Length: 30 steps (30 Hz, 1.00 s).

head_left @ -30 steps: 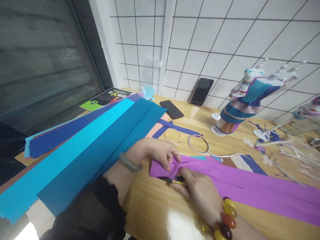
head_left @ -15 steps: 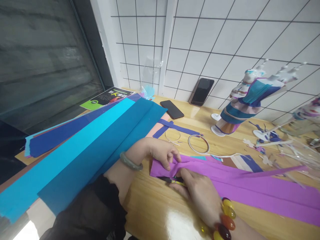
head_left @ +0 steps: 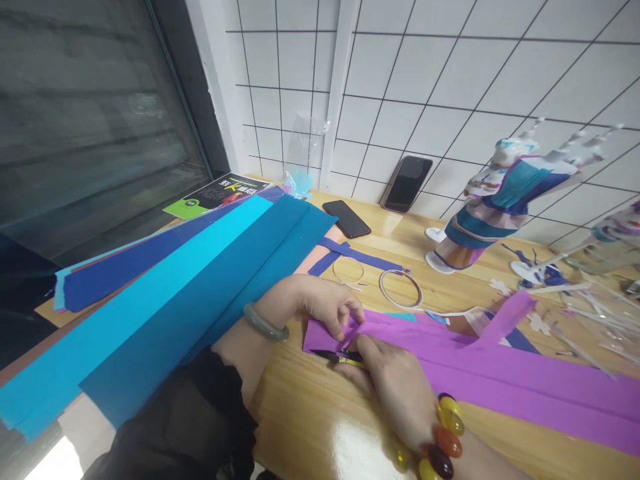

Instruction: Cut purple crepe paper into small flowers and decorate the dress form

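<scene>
A long purple crepe paper sheet lies across the wooden table, slit into strips. My left hand, with a green bangle on the wrist, pinches the sheet's left end with closed fingers. Just below it my right hand, wearing an amber bead bracelet, is closed on small scissors whose dark blades point left at the paper's edge. One cut purple strip lifts up off the sheet at the right.
Blue and teal crepe paper sheets overhang the table's left side. Two phones lie and lean near the tiled wall. Wire rings, a dressed paper doll figure and scattered scraps sit at the back right.
The loose purple strip at the right has risen and curled up off the sheet. Both hands stay at the paper's left end, the scissors shifted slightly left.
</scene>
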Motion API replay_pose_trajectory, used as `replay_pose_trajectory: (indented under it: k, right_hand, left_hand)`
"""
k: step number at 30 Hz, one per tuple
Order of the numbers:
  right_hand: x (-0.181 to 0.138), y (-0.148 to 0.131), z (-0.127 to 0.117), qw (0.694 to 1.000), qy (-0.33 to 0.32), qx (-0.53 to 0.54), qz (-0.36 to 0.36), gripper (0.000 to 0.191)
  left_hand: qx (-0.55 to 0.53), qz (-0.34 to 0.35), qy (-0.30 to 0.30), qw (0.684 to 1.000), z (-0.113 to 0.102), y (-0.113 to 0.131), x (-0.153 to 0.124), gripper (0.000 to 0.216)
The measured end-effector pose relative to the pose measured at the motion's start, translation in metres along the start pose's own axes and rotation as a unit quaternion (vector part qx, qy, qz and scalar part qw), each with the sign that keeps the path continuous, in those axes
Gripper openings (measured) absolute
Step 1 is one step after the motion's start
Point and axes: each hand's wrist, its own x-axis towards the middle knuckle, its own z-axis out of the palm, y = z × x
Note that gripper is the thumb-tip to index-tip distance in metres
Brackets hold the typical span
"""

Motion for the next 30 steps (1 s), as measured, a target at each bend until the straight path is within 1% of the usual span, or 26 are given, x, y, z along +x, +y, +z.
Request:
replay_pose_trajectory:
  k: [9,30]
  right_hand:
    - [0.0007,-0.0017,0.0016,1.0,0.01,-0.007,-0.013,0.023]
    - [0.0058,-0.0073,0.0024,0.999,0.029,-0.023,-0.039,0.019]
  left_hand:
    - [0.016,0.015,0.001,1.0,-0.0016,0.0044,-0.0015,0.042]
    - [-0.027,0.016,0.005,0.999,0.0006,-0.0034,0.0014,0.051]
